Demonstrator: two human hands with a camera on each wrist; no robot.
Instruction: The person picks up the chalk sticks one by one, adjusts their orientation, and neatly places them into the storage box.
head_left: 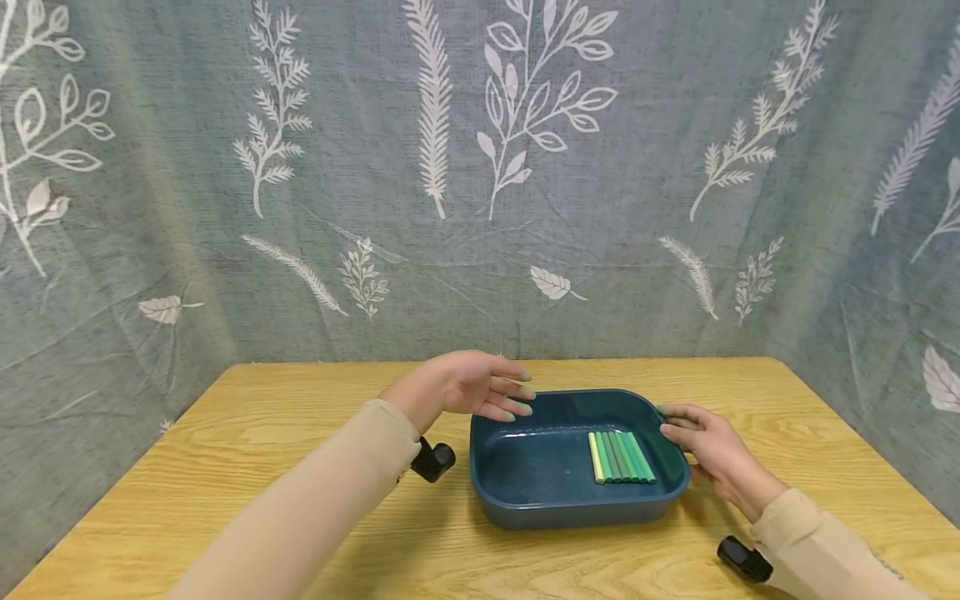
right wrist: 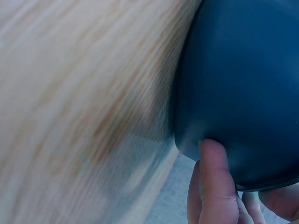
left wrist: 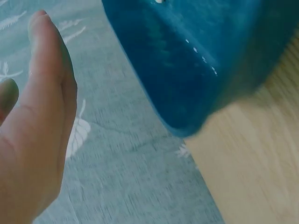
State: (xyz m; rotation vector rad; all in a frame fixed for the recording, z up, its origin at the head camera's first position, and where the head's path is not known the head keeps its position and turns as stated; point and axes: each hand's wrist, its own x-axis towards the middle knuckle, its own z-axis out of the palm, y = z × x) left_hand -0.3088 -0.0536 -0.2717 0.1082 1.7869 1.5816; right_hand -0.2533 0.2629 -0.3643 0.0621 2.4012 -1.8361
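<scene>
A dark blue rectangular basin (head_left: 532, 462) with rounded corners stands on the table. On its floor, towards the right, several chalk-like sticks (head_left: 618, 457) lie side by side in a row, from pale yellow through shades of green. My right hand (head_left: 708, 450) grips the basin's right end. In the right wrist view its fingers (right wrist: 216, 182) press against the outer wall (right wrist: 243, 93), with the thumb at the rim. Above the back left corner my left hand (head_left: 480, 387) is held with fingers extended and nothing in it. Green dust marks the fingertips of both hands.
The light wooden table (head_left: 300, 467) reaches back to a grey-green curtain (head_left: 360, 167) printed with white leaves, which also hangs along both sides. Black wrist-worn devices (head_left: 433, 460) sit under each sleeve.
</scene>
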